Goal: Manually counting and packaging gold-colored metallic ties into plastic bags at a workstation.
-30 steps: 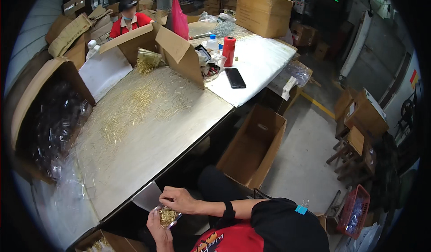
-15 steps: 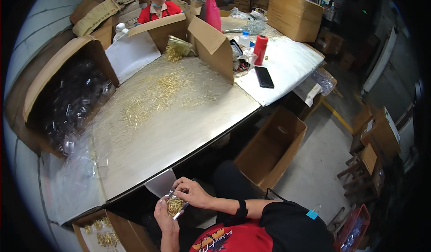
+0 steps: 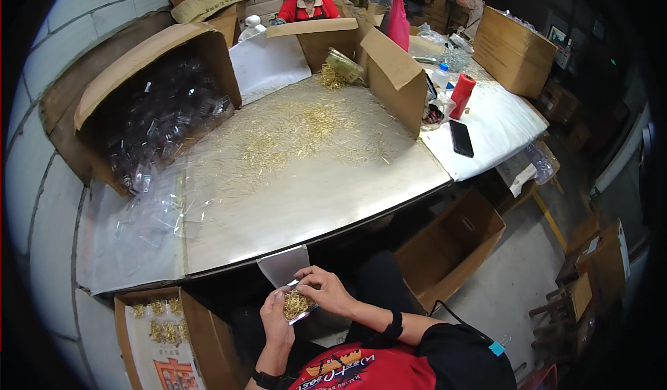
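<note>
Above my lap, my left hand [image 3: 276, 318] grips the side of a small clear packet [image 3: 299, 304] heaped with thin golden metal pieces. Whether it is a stiff box or a bag, I cannot make out. My right hand [image 3: 326, 290] has its thumb and fingers pinched together at the packet's upper edge, partly covering it. On the table [image 3: 306, 202] beyond lie many loose golden pieces [image 3: 278, 140]. A tilted clear tub [image 3: 344, 67] spills more of them at the back. Below the table's left front, an open carton [image 3: 198, 334] holds several filled packets [image 3: 169, 331].
A carton on its side [image 3: 156, 56] at left spills clear plastic cases [image 3: 167, 119]. To the right are a black phone [image 3: 461, 138], a red bottle [image 3: 462, 96] and cardboard flaps [image 3: 392, 77]. An open carton [image 3: 451, 251] stands below. A co-worker [image 3: 308, 4] sits across the table.
The view has shifted, so the scene sits lower and further right at the far end. Both hands remain on the packet, the right one still pinching at its upper edge.
</note>
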